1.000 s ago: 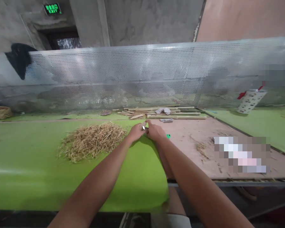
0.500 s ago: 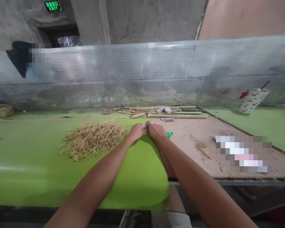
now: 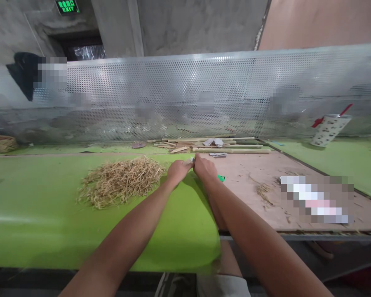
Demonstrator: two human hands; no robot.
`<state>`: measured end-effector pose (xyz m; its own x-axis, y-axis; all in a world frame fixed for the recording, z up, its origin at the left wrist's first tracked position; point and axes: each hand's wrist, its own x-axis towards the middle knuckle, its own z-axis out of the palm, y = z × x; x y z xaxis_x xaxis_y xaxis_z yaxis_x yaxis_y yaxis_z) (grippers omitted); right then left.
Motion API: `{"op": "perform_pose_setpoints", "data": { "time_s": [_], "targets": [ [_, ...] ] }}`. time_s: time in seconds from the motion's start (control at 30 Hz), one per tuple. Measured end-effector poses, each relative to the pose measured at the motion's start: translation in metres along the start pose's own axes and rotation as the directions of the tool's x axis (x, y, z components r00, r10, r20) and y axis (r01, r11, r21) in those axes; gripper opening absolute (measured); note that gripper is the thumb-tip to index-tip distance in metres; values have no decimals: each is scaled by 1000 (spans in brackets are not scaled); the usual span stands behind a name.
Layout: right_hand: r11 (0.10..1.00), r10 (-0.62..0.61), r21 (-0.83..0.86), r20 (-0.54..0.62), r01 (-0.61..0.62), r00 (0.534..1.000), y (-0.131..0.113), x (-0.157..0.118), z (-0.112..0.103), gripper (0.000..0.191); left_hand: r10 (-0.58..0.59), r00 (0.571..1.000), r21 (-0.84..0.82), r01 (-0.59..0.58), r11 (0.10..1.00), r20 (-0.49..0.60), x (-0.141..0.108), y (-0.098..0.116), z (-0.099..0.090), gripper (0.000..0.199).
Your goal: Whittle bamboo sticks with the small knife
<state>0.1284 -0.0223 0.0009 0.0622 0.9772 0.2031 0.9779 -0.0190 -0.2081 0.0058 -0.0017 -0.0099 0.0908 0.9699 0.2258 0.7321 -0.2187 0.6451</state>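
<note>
My left hand [image 3: 179,170] and my right hand [image 3: 205,168] are closed close together over the right end of a green sheet [image 3: 179,222] on the table. Between their fingertips shows a small pale, shiny piece [image 3: 192,159], too small to name. A bright green piece [image 3: 221,178] sticks out at the outer side of my right hand; whether it is held there I cannot tell. The sheet's right edge curves down over the table front under my forearms. Left of my left hand lies a loose heap of dry, straw-coloured strips [image 3: 123,181].
Bamboo sticks [image 3: 231,151] and scraps lie behind my hands, before a perforated metal screen [image 3: 173,90]. At right are a bare pinkish board [image 3: 244,206], a blurred-out object [image 3: 315,200] and a patterned cup with a straw [image 3: 330,130]. A woven basket [image 3: 3,143] sits far left.
My hands have shifted slightly, with the right fingertips a little higher. The shiny piece between them shows less than before, and the green piece has moved slightly down.
</note>
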Motion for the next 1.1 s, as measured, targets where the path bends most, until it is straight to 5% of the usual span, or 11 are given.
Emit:
{"op": "perform_pose_setpoints", "data": {
  "time_s": [0.23,0.43,0.73,1.1],
  "targets": [
    [980,-184,78,-13,184,983,6,-2,1,48,211,947,-382,-107,918,242,8,-12,-4,30],
    [941,-328,81,-16,329,944,10,-1,4,58,256,922,-433,-112,895,291,8,-15,-8,35],
    [964,-261,37,-32,262,965,5,0,5,46,262,908,-361,-136,923,327,4,-6,-15,18],
    [975,-217,-50,-24,215,976,2,-3,3,45,212,927,-348,-97,933,310,8,-10,-9,26]
  ]
}}
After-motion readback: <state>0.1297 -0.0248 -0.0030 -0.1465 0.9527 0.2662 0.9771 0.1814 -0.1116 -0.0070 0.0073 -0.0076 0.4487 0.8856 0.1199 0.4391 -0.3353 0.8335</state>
